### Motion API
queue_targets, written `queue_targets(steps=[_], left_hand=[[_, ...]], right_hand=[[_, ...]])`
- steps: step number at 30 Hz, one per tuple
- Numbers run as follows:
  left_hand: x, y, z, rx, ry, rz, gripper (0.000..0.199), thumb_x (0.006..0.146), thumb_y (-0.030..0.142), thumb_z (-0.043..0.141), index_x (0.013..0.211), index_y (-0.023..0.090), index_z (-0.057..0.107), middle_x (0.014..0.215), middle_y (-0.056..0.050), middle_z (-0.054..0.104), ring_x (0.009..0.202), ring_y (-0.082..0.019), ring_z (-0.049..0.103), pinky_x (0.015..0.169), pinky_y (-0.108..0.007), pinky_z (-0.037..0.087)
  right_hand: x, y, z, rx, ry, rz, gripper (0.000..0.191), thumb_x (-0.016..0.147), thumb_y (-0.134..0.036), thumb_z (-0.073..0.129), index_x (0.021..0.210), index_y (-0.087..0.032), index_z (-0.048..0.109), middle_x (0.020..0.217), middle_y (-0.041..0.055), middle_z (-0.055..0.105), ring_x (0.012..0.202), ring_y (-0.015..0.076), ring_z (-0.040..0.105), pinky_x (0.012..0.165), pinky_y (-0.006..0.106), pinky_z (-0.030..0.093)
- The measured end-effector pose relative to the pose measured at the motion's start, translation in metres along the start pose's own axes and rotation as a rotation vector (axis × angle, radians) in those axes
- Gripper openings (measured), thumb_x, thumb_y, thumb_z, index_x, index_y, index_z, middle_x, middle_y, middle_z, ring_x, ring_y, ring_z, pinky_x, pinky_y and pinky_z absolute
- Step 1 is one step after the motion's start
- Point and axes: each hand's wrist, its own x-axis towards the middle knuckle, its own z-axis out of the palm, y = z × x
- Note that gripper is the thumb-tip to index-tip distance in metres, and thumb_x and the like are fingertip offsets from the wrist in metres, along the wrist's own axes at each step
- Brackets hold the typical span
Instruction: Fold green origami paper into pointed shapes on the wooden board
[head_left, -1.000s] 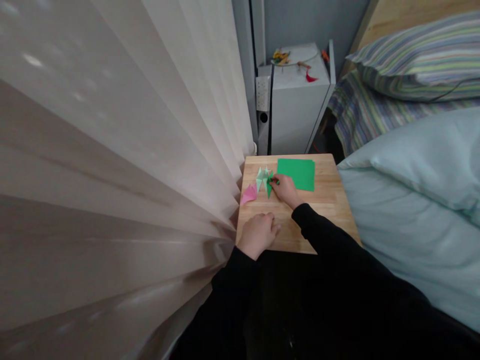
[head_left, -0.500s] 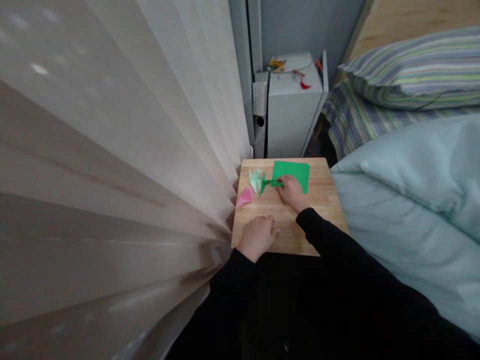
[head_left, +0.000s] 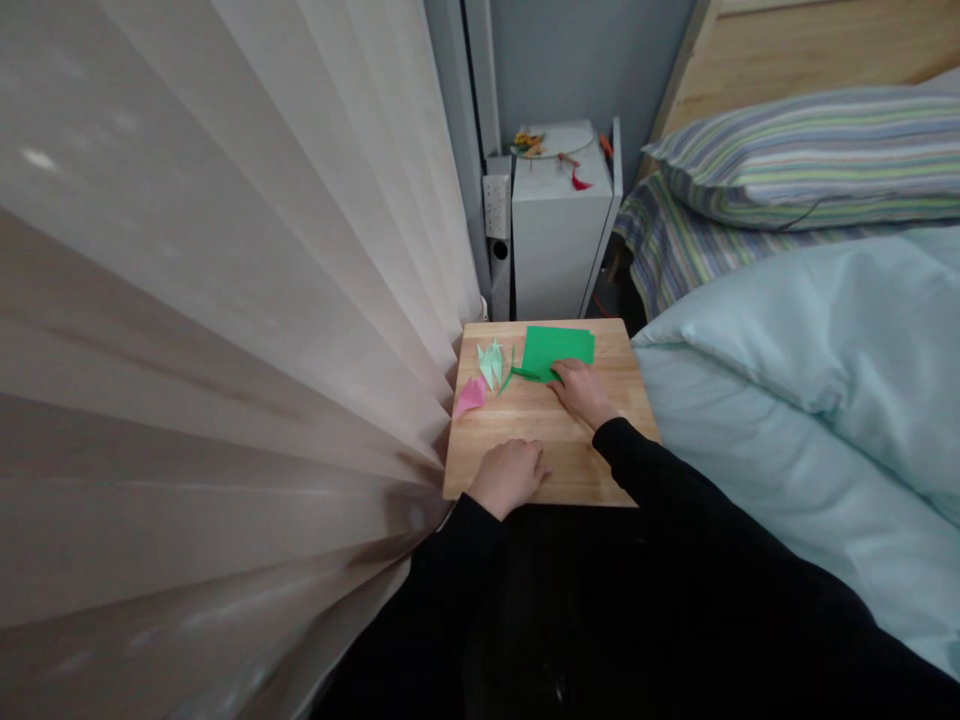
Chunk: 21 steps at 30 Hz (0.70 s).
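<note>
On the wooden board, a dark green folded paper stem with leaves [head_left: 523, 373] lies beside the green paper sheets [head_left: 551, 345], its right end overlapping them. My right hand [head_left: 583, 390] is just right of that end, fingertips at the sheets' lower edge. Thumb and forefinger look apart, with nothing visible between them. To the left sit a pale green folded paper flower [head_left: 490, 364] and a pink folded paper flower [head_left: 470, 396]. Near the front edge my left hand [head_left: 511, 475] rests on the board, fingers loosely extended and holding nothing.
The wooden board [head_left: 540, 430] has a pale curtain [head_left: 300, 300] along its left and a bed with a light blue quilt [head_left: 787, 370] at its right. Behind it stands a white cabinet [head_left: 559, 250] with small coloured items on top, beside a power strip [head_left: 496, 205].
My right hand has moved right, off the green stem, which now lies lower on the board. My left hand stays in place. The whole view has shifted slightly.
</note>
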Motion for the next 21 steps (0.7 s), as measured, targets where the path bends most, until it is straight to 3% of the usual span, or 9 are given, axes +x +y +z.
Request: queue_targets(steps=[5,10,15,21], left_hand=[[0.001,-0.004,0.002,-0.009,0.023,0.023,0.025,0.097,0.035,0.06,0.108,0.016,0.072,0.107,-0.017,0.076,0.103,-0.034,0.073,0.086,-0.042,0.056],[-0.002,-0.005,-0.002,-0.009,0.026,0.008,0.025,0.097,0.036,0.059,0.109,0.017,0.072,0.105,-0.017,0.076,0.101,-0.034,0.074,0.085,-0.042,0.057],[-0.003,-0.004,-0.005,-0.017,0.038,0.012,0.026,0.097,0.037,0.058,0.108,0.017,0.072,0.105,-0.017,0.076,0.1,-0.034,0.074,0.084,-0.043,0.057],[-0.003,-0.005,-0.006,0.0,0.015,-0.002,0.027,0.097,0.036,0.06,0.109,0.016,0.072,0.106,-0.018,0.075,0.101,-0.034,0.073,0.085,-0.042,0.057]], right_hand=[[0.011,-0.016,0.011,0.019,0.035,0.026,0.031,0.094,-0.029,0.068,0.121,-0.014,0.068,0.132,0.0198,0.068,0.129,0.0356,0.054,0.103,0.046,0.038],[0.026,-0.029,0.02,0.048,0.012,0.064,0.015,0.096,-0.025,0.062,0.101,-0.017,0.072,0.116,0.0155,0.075,0.116,0.0324,0.061,0.094,0.04,0.041],[0.035,-0.036,0.007,0.059,-0.019,0.094,0.02,0.097,-0.024,0.057,0.11,-0.016,0.07,0.098,0.0134,0.078,0.087,0.0262,0.069,0.073,0.032,0.041],[0.057,-0.049,-0.013,0.065,-0.053,0.048,0.021,0.09,-0.014,0.057,0.101,-0.015,0.074,0.1,0.0151,0.078,0.091,0.0262,0.069,0.076,0.031,0.042]])
